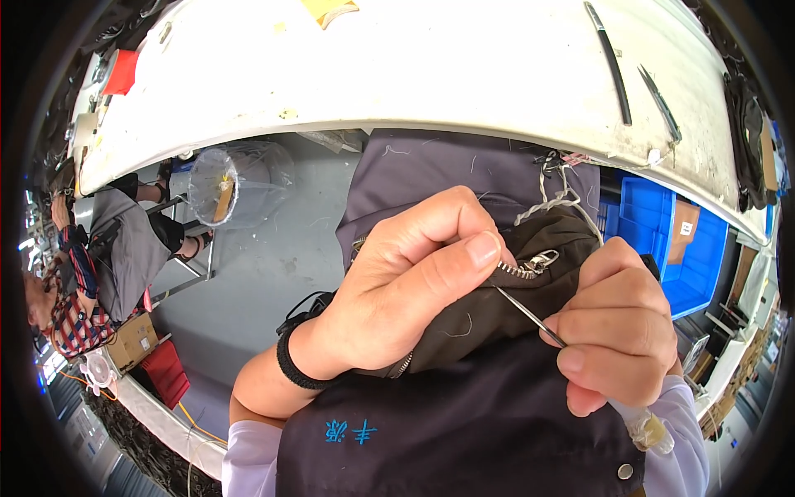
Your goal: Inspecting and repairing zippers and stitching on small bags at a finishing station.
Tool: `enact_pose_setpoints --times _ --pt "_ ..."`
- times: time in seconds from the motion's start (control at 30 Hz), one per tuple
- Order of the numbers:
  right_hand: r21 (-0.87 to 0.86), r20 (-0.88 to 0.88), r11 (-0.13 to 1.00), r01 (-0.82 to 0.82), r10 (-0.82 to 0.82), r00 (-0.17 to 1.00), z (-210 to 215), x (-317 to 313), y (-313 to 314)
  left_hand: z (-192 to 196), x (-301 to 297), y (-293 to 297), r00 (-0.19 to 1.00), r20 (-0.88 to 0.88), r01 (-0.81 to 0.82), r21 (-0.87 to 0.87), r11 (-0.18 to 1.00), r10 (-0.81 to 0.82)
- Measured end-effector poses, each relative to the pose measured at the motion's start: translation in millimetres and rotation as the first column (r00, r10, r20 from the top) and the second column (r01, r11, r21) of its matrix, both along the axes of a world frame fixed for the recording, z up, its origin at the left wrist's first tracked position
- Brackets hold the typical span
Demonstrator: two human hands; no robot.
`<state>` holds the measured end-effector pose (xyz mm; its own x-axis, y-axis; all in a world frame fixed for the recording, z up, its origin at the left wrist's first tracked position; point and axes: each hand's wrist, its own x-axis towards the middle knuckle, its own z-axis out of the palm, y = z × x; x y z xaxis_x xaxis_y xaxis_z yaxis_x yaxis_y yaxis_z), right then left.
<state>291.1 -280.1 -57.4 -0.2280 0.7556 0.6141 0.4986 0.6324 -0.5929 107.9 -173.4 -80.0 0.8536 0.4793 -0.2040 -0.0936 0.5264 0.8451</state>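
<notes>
My left hand (422, 282) is closed, thumb against forefinger, pinching the edge of a dark brown fabric piece (464, 319) beside a metal zipper (517, 270). The zipper's silvery slider (543, 262) lies just right of those fingertips. My right hand (617, 327) grips an awl (520, 306) with a thin pointed metal shaft and a pale, tape-wrapped handle end. Its tip points up and left, close to my left fingertips. I cannot tell whether the tip touches the fabric. The fabric rests across my lap, over a dark apron (464, 431).
On the white table (414, 66) ahead lie a black-handled tool (611, 66) and dark tweezers (661, 103). A blue crate (696, 273) stands at right. Pale cord (551, 201) hangs by the table edge. Left, a clear bag-lined bin (224, 186) stands near a seated person (108, 257).
</notes>
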Motion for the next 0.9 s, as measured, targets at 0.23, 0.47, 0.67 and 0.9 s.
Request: enact_pose_setpoints --times 0.23,0.47,0.67,0.9 --pt "0.019 0.007 1.000 -0.001 0.001 1.000 -0.6 0.4 3.4 -0.8 -0.8 -0.5 1.000 0.004 0.010 -0.020 1.000 -0.010" --pt "-0.369 -0.502 0.927 -0.066 -0.139 0.853 -13.4 3.2 10.7 -2.1 -1.8 -1.1 0.999 -0.047 0.004 0.033 0.999 -0.003" --pt "-0.622 -0.652 0.761 -0.182 -0.375 0.659 -9.4 -1.3 10.5 -1.8 -0.4 -1.5 0.999 -0.033 0.031 0.022 0.999 -0.030" --pt "-0.668 -0.689 0.710 -0.224 -0.475 0.547 -10.6 -4.2 8.3 -6.1 -0.9 0.2 0.995 0.007 0.099 -0.014 0.995 -0.099"
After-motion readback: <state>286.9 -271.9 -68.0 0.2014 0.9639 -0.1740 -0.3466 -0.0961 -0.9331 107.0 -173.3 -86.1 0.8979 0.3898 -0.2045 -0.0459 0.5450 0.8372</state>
